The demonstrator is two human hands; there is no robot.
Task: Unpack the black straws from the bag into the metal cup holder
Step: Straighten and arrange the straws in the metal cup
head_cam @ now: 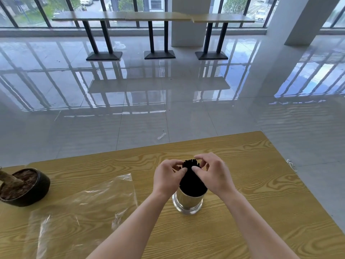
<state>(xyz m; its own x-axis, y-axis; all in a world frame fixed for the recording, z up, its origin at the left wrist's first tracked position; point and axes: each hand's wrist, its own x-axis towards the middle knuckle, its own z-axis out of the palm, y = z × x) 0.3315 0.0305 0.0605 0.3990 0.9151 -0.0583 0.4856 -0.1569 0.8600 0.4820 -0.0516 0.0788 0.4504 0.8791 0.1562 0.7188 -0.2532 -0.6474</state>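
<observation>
A bundle of black straws (192, 181) stands upright in the shiny metal cup holder (187, 201) on the wooden table (261, 184). My left hand (168, 177) and my right hand (212, 171) pinch the bundle near its top from either side, thumbs and fingertips touching the straw ends. The clear plastic bag (84, 208) lies flat and crumpled on the table to the left of the cup, with no straws visible in it.
A dark round pot (40, 189) with a plant stem and soil sits at the table's left edge. Beyond the table's far edge is glossy tiled floor, with a long bar table (153, 16) on black pedestals by the windows.
</observation>
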